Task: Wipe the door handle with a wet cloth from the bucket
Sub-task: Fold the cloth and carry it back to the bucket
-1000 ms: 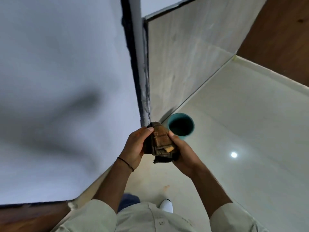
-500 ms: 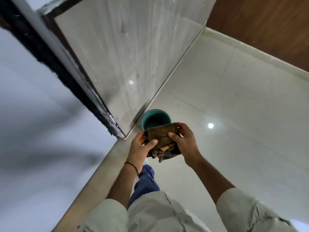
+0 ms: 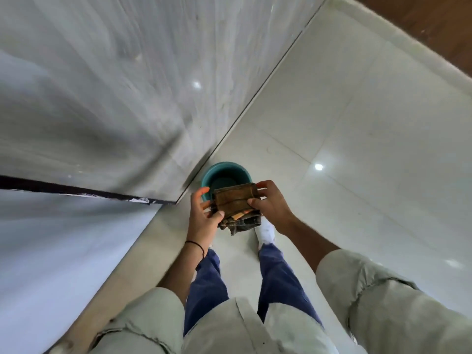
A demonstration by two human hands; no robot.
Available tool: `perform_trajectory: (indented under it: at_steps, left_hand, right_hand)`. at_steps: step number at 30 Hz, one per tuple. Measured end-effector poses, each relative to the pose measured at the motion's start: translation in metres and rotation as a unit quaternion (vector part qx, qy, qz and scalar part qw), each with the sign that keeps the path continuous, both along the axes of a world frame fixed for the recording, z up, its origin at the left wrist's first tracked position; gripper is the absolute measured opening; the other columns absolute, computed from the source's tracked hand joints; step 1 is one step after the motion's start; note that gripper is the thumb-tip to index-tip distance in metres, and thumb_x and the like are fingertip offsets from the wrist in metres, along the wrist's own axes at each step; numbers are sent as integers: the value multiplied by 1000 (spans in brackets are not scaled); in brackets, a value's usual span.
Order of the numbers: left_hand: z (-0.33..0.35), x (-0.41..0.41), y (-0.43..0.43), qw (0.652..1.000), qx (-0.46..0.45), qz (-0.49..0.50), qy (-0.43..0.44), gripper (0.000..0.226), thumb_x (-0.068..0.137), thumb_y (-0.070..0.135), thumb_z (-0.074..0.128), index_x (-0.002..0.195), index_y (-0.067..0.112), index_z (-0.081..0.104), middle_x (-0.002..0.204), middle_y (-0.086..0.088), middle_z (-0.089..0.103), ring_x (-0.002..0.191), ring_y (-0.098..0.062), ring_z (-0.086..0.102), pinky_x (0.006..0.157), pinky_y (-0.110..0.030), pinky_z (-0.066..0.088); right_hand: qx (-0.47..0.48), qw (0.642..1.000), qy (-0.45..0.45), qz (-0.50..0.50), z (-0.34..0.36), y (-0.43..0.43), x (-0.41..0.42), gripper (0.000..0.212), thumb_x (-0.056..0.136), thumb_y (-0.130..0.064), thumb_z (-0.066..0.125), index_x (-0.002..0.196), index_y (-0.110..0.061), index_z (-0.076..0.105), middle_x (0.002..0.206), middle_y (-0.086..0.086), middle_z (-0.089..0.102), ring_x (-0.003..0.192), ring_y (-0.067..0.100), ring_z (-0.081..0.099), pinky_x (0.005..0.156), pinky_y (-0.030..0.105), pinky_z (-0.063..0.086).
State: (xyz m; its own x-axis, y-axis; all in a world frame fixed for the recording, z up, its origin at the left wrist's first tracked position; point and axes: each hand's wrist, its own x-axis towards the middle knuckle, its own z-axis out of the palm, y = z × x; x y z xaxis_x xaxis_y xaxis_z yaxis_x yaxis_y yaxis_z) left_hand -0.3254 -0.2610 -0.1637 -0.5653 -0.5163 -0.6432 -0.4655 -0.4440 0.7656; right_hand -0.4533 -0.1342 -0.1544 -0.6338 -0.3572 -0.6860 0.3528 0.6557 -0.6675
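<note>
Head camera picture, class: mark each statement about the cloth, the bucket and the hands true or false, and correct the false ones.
1. Both hands hold the folded cloth. True: the left hand and the right hand grip it from either side.
2. The bucket is red. False: it is teal.
3. The bucket stands on the floor next to the wall. True.
4. The cloth lies inside the bucket. False: it is held in the air, nearer the camera than the bucket.
5. A door handle is being wiped. False: no door handle is in view.
6. The left wrist wears a dark band. True.
</note>
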Motion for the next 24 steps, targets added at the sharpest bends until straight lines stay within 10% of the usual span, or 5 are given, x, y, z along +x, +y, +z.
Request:
perform_trajectory:
  at_steps: [4, 24]
  left_hand:
    - [-47, -21, 5, 996, -62, 4, -58, 45, 85, -13, 58, 120, 14, 59, 114, -2, 61, 101, -15, 63, 71, -14, 58]
    - [-382, -74, 0, 984, -70, 97, -133, 48, 84, -4, 64, 126, 18, 58, 123, 3, 59, 108, -19, 61, 90, -30, 55]
  right_hand:
    - [-9, 998, -38, 49, -57, -7, -33, 43, 90, -4, 63, 130, -13, 48, 117, 5, 59, 101, 18, 61, 71, 21, 51]
    - [26, 981, -9, 194, -393, -54, -109, 54, 91, -8, 62, 141, -23, 49, 126, 0, 62, 116, 22, 60, 96, 35, 51]
